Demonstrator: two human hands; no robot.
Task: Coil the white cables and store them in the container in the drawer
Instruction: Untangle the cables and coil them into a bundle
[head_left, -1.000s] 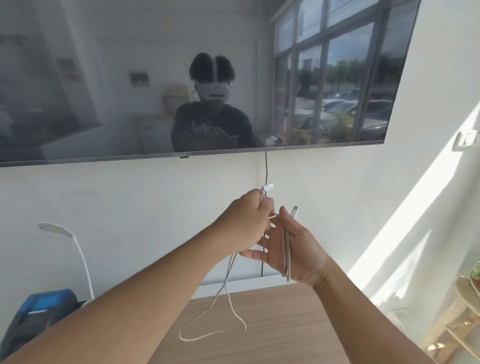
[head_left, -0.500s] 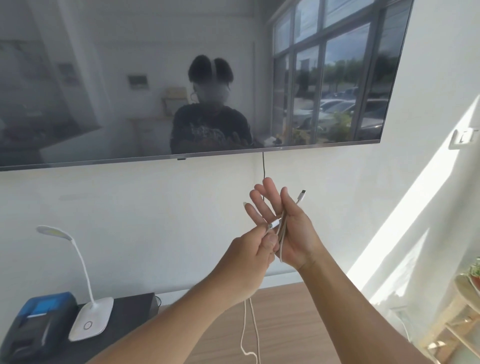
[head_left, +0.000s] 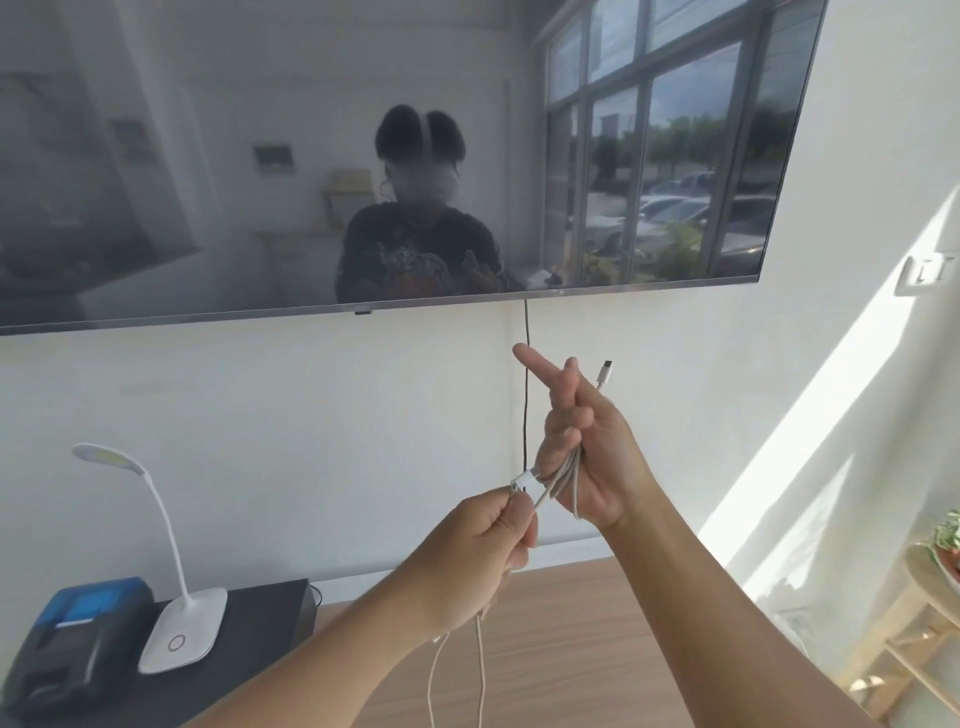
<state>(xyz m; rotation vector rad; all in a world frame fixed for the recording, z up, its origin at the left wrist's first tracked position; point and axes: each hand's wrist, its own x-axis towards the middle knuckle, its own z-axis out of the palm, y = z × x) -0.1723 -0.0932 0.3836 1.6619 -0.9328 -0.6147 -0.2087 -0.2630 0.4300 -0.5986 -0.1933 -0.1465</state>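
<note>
A white cable (head_left: 563, 480) is partly looped around the palm of my right hand (head_left: 592, 447), whose fingers curl over the strands while the index finger points up-left. One plug end (head_left: 605, 371) sticks up past the right hand. My left hand (head_left: 483, 551) pinches the cable just below its other white plug (head_left: 524, 482), beside the right palm. Two loose strands (head_left: 480, 670) hang from under the left hand toward the wooden top. No drawer or container is in view.
A large wall-mounted TV (head_left: 395, 156) hangs above, with a black cord (head_left: 526, 395) dropping behind my hands. On the left, a white desk lamp (head_left: 179, 618) stands on a black box (head_left: 260, 618) beside a blue-and-black device (head_left: 72, 649). The wooden top (head_left: 571, 623) lies below; a wooden shelf (head_left: 919, 623) stands at the right.
My left hand has dropped lower and pulled the plug end down beside the right palm. The right hand's fingers have curled over the strands, and less cable hangs loose.
</note>
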